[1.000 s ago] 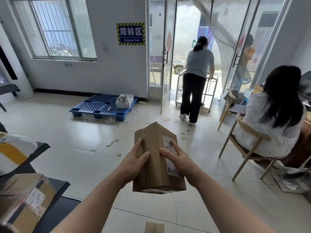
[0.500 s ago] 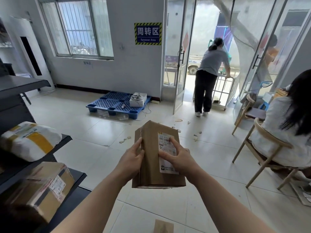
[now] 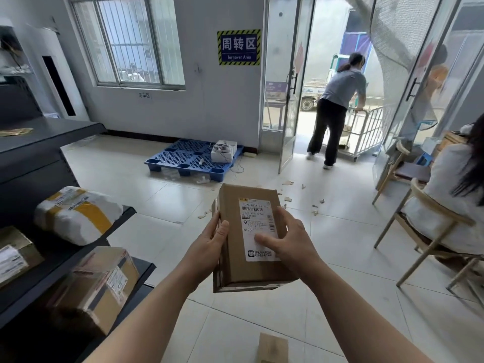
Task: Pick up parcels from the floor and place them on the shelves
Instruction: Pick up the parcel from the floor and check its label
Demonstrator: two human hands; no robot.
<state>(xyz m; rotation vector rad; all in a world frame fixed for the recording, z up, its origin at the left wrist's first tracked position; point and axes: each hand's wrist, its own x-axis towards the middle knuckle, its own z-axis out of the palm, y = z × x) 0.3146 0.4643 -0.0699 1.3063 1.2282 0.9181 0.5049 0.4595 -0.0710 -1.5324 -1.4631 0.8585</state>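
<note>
Cardboard parcel, between left fingers, right fingers

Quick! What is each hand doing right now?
Left hand: holding the cardboard box by its left side.
Right hand: holding the same box, thumb on its label.

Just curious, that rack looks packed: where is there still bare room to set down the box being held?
The top shelf is mostly bare, from the flat tan packet to its right end. The middle shelf is crowded by the white-and-yellow parcel and a brown box; the taped carton fills most of the lower shelf.
</note>
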